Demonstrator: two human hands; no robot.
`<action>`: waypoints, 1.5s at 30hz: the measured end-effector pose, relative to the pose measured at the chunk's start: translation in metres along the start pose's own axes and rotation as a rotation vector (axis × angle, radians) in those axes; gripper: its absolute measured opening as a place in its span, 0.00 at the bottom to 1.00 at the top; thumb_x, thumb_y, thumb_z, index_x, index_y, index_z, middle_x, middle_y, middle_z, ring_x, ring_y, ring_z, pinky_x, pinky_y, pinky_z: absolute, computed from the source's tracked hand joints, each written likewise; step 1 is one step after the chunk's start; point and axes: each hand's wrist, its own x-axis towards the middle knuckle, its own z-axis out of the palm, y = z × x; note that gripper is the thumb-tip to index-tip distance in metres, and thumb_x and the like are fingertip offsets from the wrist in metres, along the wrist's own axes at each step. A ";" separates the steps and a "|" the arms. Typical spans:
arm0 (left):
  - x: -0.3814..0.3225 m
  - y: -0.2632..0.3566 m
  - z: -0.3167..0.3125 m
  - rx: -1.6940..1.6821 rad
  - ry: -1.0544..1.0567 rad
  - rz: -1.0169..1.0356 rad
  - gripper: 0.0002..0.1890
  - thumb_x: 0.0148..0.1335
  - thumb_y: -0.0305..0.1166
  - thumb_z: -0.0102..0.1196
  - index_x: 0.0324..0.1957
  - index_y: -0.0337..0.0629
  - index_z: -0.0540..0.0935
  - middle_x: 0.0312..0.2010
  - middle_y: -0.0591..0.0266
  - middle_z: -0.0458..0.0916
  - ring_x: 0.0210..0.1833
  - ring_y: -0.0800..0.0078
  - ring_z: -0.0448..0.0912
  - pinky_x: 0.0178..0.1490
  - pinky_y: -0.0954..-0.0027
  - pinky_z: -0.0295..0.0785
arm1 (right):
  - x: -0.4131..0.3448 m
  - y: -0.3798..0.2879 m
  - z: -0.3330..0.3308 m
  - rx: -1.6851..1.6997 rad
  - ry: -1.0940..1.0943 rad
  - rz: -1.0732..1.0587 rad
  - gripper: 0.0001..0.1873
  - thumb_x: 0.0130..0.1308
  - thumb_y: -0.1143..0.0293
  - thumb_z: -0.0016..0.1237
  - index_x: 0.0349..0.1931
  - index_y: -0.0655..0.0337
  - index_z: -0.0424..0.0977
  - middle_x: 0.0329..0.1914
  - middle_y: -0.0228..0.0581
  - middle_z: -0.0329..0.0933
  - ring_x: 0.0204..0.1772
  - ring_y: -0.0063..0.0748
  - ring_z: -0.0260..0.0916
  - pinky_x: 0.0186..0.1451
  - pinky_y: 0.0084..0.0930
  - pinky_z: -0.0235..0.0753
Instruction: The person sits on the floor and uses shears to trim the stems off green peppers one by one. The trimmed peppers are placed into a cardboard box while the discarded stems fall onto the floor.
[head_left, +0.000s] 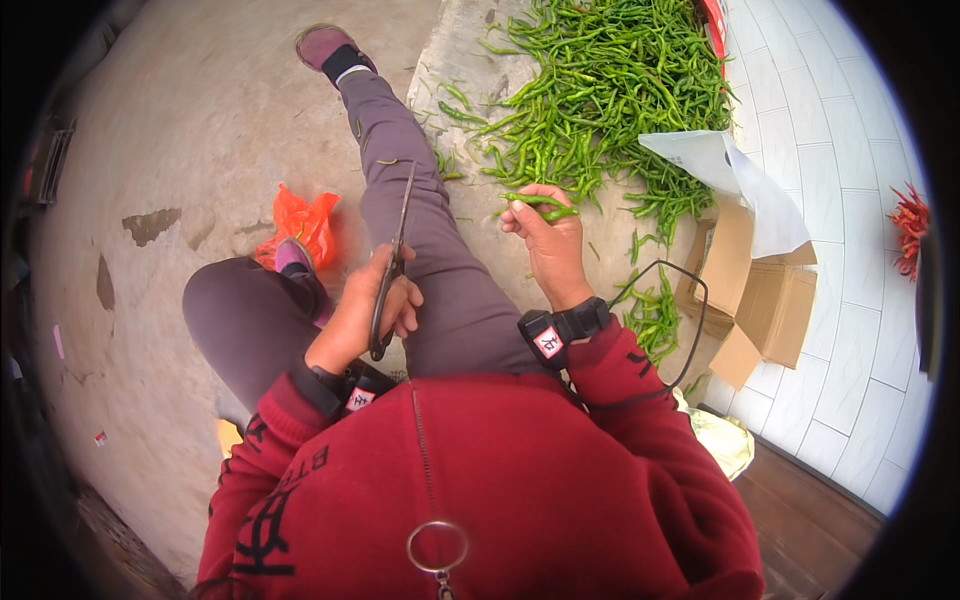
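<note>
My left hand holds a pair of dark-handled scissors above my outstretched leg. The blades look nearly together and point away from me. Pinched between the thumb and fingers of my right hand are green chili peppers; how many is hard to tell. Just beyond that hand spreads a large heap of green chili peppers on the concrete floor. A few small cut stem bits lie on my trouser leg. The scissors and the held peppers are apart.
An orange-red plastic bag lies by my bent leg. On the right stands an open cardboard box with a white plastic sheet over its flap. A black cable loops from my right wrist. White tiled wall borders the right; red chilies hang there.
</note>
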 end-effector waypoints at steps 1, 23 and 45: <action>0.001 -0.001 -0.001 0.025 0.044 0.049 0.17 0.63 0.20 0.37 0.55 0.36 0.64 0.26 0.58 0.75 0.19 0.76 0.75 0.21 0.75 0.71 | -0.004 -0.003 -0.022 -0.051 0.080 0.024 0.11 0.64 0.77 0.52 0.46 0.63 0.70 0.34 0.37 0.76 0.37 0.26 0.76 0.41 0.23 0.78; 0.011 0.001 0.001 -0.009 0.090 0.059 0.16 0.63 0.20 0.39 0.54 0.36 0.64 0.27 0.59 0.75 0.20 0.78 0.74 0.23 0.76 0.71 | -0.155 -0.034 -0.287 -0.238 1.049 0.169 0.18 0.65 0.76 0.45 0.54 0.69 0.64 0.41 0.44 0.76 0.38 0.35 0.80 0.34 0.23 0.80; 0.005 0.004 -0.012 -0.003 0.162 0.035 0.16 0.63 0.19 0.41 0.53 0.36 0.65 0.27 0.60 0.75 0.19 0.79 0.73 0.23 0.78 0.69 | 0.095 0.107 -0.025 -1.010 -0.335 -0.257 0.23 0.60 0.74 0.52 0.58 0.57 0.71 0.51 0.44 0.72 0.45 0.34 0.73 0.50 0.28 0.75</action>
